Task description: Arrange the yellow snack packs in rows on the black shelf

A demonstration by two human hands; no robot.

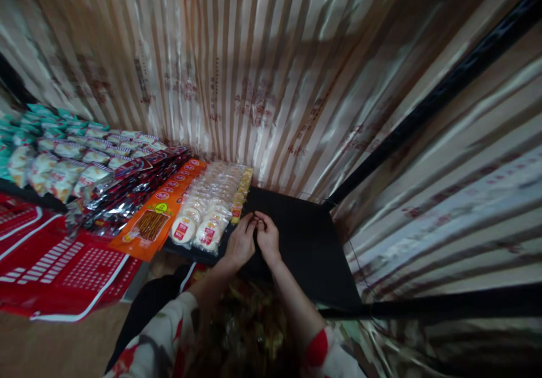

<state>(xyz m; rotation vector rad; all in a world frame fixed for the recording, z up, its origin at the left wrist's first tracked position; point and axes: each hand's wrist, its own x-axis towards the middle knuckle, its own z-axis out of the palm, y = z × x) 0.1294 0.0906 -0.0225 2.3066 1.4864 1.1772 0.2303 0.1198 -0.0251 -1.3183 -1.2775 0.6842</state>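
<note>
My left hand (241,244) and my right hand (268,236) meet over a black shelf (311,242), fingertips pinched together. Something small and dark may be between the fingers, but I cannot make it out. Left of my hands is a row of small yellow packets (240,197). Beside it are two rows of round white crackers in clear wrappers (209,234). Further left lies an orange snack bag (148,225) with brown sticks pictured on it.
Shiny dark red packets (127,192), white wrapped snacks (70,169) and green packets (42,121) continue leftward. Red shopping baskets (63,271) stand below at left. Striped plastic sheeting (254,84) hangs behind; a black post (423,113) rises at right. Gold-coloured wrappers (249,321) show below my arms.
</note>
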